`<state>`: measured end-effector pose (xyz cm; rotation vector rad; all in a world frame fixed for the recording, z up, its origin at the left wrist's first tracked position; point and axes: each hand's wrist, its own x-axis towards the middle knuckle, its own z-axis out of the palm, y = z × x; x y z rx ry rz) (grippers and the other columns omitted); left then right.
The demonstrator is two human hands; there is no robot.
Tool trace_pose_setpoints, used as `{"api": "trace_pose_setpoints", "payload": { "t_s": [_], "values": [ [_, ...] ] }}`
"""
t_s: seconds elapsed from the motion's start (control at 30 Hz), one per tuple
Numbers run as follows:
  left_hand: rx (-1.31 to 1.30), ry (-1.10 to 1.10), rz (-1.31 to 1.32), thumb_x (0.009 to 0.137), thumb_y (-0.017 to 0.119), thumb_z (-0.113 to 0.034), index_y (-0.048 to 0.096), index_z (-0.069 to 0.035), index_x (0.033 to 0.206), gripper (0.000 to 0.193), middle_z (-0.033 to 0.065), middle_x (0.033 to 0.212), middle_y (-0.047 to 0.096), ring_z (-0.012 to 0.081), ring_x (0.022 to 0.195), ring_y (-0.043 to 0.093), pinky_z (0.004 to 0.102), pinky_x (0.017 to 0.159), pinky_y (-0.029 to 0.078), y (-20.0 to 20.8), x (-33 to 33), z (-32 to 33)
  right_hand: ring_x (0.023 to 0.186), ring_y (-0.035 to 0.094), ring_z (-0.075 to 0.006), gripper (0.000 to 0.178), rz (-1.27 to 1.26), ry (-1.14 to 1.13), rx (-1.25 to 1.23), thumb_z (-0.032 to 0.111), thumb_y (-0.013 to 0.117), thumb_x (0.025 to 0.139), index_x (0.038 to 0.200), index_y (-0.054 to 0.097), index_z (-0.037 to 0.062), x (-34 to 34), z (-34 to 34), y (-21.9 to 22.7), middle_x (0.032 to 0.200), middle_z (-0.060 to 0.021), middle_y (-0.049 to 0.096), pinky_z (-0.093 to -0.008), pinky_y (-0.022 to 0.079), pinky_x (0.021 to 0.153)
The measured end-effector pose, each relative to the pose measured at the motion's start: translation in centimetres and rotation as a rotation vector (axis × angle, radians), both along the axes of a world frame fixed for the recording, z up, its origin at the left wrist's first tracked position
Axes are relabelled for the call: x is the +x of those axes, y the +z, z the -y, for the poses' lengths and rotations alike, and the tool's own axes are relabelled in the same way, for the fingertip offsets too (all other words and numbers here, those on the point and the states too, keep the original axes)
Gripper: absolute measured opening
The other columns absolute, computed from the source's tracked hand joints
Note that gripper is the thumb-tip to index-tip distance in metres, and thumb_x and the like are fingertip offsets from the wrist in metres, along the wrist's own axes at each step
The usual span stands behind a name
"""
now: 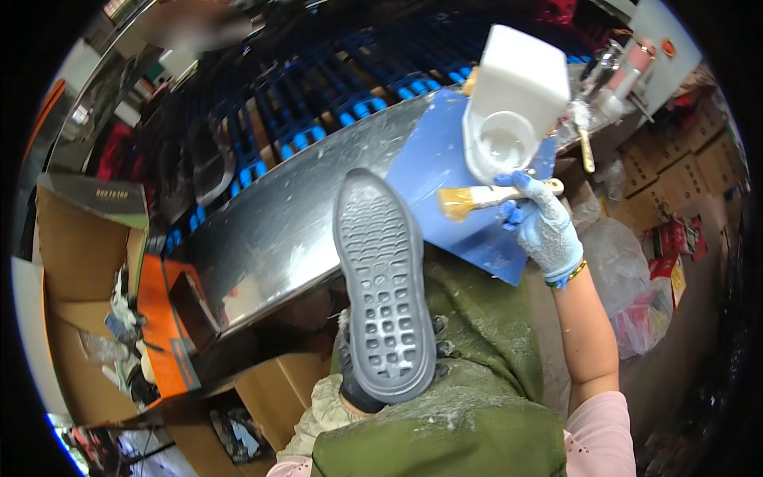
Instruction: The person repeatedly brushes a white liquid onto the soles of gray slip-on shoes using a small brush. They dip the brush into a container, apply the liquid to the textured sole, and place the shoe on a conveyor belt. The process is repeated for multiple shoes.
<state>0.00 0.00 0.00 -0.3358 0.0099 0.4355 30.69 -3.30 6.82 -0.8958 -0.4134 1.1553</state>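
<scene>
A shoe is held with its grey sole turned up, toward the camera, and its long axis running away from the body. Its far end is seen against the metal table and the near end over the green apron. The left sleeve leads up to the near end of the shoe, where a strip of bare wrist is seen; the left hand itself is hidden behind the sole, and its grip cannot be told.

A brush is gripped by the right hand, in a light blue glove, with the fingers closed about the handle. The yellowish bristles are pointed left, toward the sole, but are kept apart from it. Above the glove's cuff a beaded bracelet is worn.

Behind the brush, a blue sheet is spread at the table's end, and a white plastic container is set on it. Farther right, another brush is seen near some bottles. Beyond the table a rack with blue rollers is seen. An open cardboard box and an orange box are placed at the left; plastic bags and stacked cartons are seen at the right.
</scene>
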Motion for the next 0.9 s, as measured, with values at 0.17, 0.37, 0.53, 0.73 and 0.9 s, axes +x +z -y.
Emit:
{"api": "trace_pose_setpoints", "payload": {
  "t_s": [0.17, 0.37, 0.53, 0.73, 0.9],
  "values": [
    [0.026, -0.082, -0.239, 0.102, 0.053, -0.051, 0.051, -0.001, 0.145, 0.066, 0.0226, 0.131, 0.066, 0.0384, 0.114, 0.069, 0.0490, 0.097, 0.060, -0.7, -2.7, -0.7, 0.069, 0.062, -0.0087, 0.020, 0.541, 0.018, -0.021, 0.024, 0.069, 0.099, 0.103, 0.071, 0.0038, -9.3, -10.3, 1.0, 0.092, -0.0086, 0.074, -0.0237, 0.051, 0.062],
    [0.014, -0.157, -0.409, 0.104, 0.057, -0.040, 0.056, -0.002, 0.140, 0.052, 0.0187, 0.126, 0.068, 0.0293, 0.112, 0.070, 0.0425, 0.096, 0.060, -0.8, -5.0, -0.4, 0.066, 0.067, -0.0244, 0.008, 1.270, 0.226, 0.306, 0.016, 0.066, 0.093, 0.087, 0.067, 0.0100, -15.2, -3.0, 0.5, 0.076, -0.0085, 0.066, -0.0358, 0.056, 0.065],
    [0.149, -0.247, -0.275, 0.100, 0.062, -0.038, 0.058, -0.002, 0.139, 0.053, 0.0179, 0.128, 0.067, 0.0303, 0.110, 0.069, 0.0450, 0.097, 0.058, -1.7, -7.3, -0.7, 0.077, 0.069, -0.0141, 0.008, 0.811, 0.418, 0.290, 0.015, 0.067, 0.095, 0.095, 0.072, 0.0082, -16.1, 0.5, 2.9, 0.083, -0.0041, 0.070, -0.0308, 0.056, 0.070],
    [0.015, -0.137, -0.257, 0.110, 0.043, -0.040, 0.046, -0.003, 0.150, 0.055, 0.0232, 0.140, 0.059, 0.0362, 0.123, 0.064, 0.0551, 0.102, 0.056, -0.7, -7.5, -0.2, 0.074, 0.062, -0.0059, 0.014, 0.876, 0.095, 0.154, 0.017, 0.069, 0.100, 0.104, 0.071, 0.0047, -16.3, -6.5, -0.8, 0.085, -0.0011, 0.071, -0.0227, 0.053, 0.068],
    [0.092, -0.157, -0.253, 0.111, 0.043, -0.037, 0.048, -0.002, 0.147, 0.050, 0.0200, 0.135, 0.062, 0.0329, 0.118, 0.067, 0.0491, 0.095, 0.060, -0.2, -6.7, -0.7, 0.077, 0.067, -0.0077, 0.014, 0.504, 0.023, -0.068, 0.015, 0.068, 0.099, 0.100, 0.070, 0.0016, -15.1, -5.0, 0.2, 0.090, -0.0056, 0.074, -0.0249, 0.055, 0.072]
  ]
}}
